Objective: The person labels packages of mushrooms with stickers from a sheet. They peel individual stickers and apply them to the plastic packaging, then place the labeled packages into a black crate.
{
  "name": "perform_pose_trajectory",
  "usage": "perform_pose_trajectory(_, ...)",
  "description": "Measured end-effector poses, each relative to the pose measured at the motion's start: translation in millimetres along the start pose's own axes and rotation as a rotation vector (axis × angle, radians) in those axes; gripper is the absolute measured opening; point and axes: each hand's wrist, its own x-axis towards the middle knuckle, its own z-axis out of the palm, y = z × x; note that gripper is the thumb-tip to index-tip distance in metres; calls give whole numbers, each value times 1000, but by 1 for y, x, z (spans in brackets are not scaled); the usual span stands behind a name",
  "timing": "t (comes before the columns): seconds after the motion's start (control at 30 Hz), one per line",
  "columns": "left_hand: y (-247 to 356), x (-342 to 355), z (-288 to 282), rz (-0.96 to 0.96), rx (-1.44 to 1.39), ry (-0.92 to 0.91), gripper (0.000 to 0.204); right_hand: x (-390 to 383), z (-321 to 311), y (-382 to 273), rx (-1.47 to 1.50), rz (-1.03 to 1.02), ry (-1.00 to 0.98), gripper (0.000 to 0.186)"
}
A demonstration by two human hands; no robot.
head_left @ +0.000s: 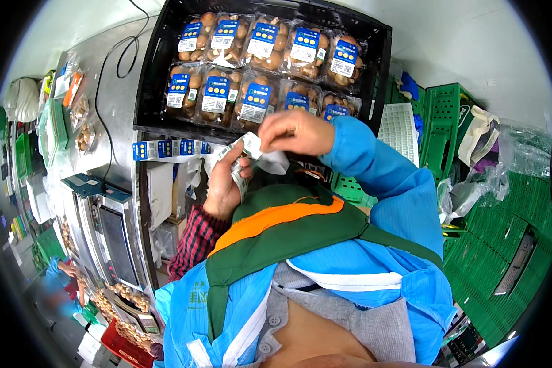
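Observation:
My left hand [225, 187] is closed round a strip of small white labels [249, 145] printed with black codes, part of it curling below the fingers. Just right of it, my right hand [300, 131] pinches at the edge of the labels, thumb and fingertips together. Translucent backing paper [275, 162] hangs beneath the right fingertips. Beyond both hands stands a black crate [142, 101] with two rows of film-wrapped mushroom packs [254, 101], each bearing a blue-and-white label. Several packs also carry a small white sticker. A strip of blue-and-white labels [172, 149] stretches left of my left hand.
At left is a metal table [119, 101] with a black cable [98, 80] and bagged mushrooms [83, 135]. A scale-like device [113, 230] sits below it. Green crates [497, 245] and clear plastic film [472, 190] fill the right. Another person [64, 294] works at lower left.

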Motion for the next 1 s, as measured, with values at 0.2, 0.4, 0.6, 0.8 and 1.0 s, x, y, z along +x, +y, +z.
perform_pose_trajectory(0.2,10,-9,2,20,-73,50,18,48,-117,77,-252,218,566,11)
perform_pose_trajectory(0.4,12,-12,3,24,-19,25,16,82,-151,118,-675,483,469,16)
perform_pose_trajectory(0.6,13,-11,3,-30,-32,66,16,91,-147,143,-879,478,552,19)
perform_pose_trajectory(0.8,13,-13,2,-34,25,62,17,90,-147,152,-1101,339,576,23)
perform_pose_trajectory(1.0,12,-15,8,212,147,130,17,80,-98,99,-635,328,478,33)
